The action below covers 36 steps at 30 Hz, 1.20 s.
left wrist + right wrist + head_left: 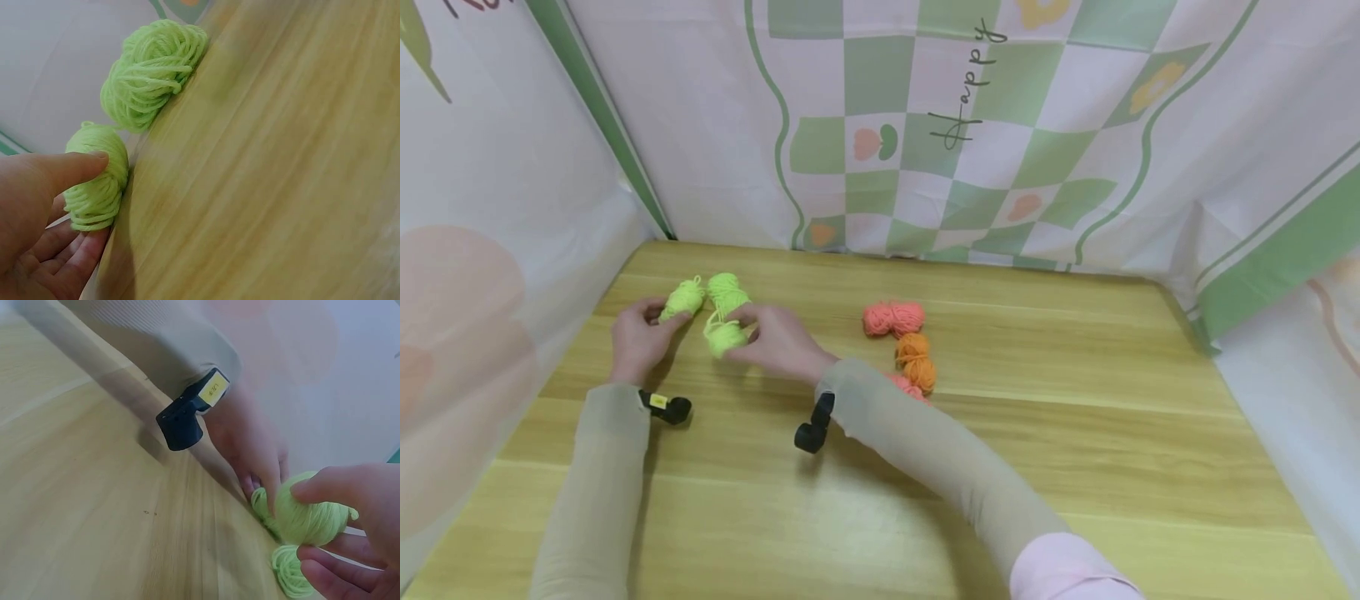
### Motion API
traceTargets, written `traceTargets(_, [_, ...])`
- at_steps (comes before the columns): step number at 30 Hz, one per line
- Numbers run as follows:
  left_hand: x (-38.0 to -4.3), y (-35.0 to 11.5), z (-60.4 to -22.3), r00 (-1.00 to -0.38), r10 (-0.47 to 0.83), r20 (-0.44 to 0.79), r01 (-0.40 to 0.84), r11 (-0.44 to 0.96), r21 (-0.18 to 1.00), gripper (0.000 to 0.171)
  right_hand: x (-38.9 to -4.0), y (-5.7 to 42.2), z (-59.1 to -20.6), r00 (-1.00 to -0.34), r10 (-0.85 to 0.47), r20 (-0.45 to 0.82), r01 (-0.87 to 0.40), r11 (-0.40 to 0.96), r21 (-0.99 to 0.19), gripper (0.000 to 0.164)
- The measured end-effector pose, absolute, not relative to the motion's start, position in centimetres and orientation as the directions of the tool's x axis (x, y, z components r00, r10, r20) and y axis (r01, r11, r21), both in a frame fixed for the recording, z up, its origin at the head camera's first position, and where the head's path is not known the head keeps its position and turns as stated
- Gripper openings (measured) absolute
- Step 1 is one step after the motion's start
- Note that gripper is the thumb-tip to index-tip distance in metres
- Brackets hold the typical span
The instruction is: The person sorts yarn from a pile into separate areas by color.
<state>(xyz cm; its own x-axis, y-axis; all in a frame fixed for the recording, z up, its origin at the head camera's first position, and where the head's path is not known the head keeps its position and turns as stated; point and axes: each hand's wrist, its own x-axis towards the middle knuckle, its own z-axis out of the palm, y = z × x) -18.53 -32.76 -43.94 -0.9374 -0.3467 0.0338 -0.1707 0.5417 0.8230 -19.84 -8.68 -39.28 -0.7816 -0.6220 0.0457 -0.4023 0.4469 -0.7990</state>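
Three yellow-green yarn skeins lie close together at the table's far left. My left hand (640,340) holds the leftmost skein (684,298), with the thumb over it and fingers beneath in the left wrist view. Just to the right, my right hand (784,342) pinches the nearest skein (725,338) between thumb and fingers; its rounded side (312,515) shows in the right wrist view. Behind that one rests the third skein (727,290), also seen upper in the left wrist view as a loosely wound bundle (153,75).
Right of my hands a coral skein (892,318), an orange skein (916,362) and another coral skein (910,387) form a short column, the last partly hidden by my right sleeve (917,442). Printed curtains (715,125) border the wooden table (1075,450) at the back and sides.
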Motion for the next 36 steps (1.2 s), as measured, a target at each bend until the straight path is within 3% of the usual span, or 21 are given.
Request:
traceTargets(12, [-18.7,-33.1,-44.2,-0.939,-0.341,0.029,-0.173,0.547,0.819,0.063,-21.2,-11.4,-39.9,-0.795,-0.604,0.053,-0.442,0.517,-0.733,0.048])
traceTargets(36, [-18.8,-33.0,-44.6,-0.933,-0.356,0.044,-0.17,0.547,0.82,0.058,-20.8,-13.0,-42.4,-0.822,-0.569,0.021,-0.395,0.543,-0.741,0.052])
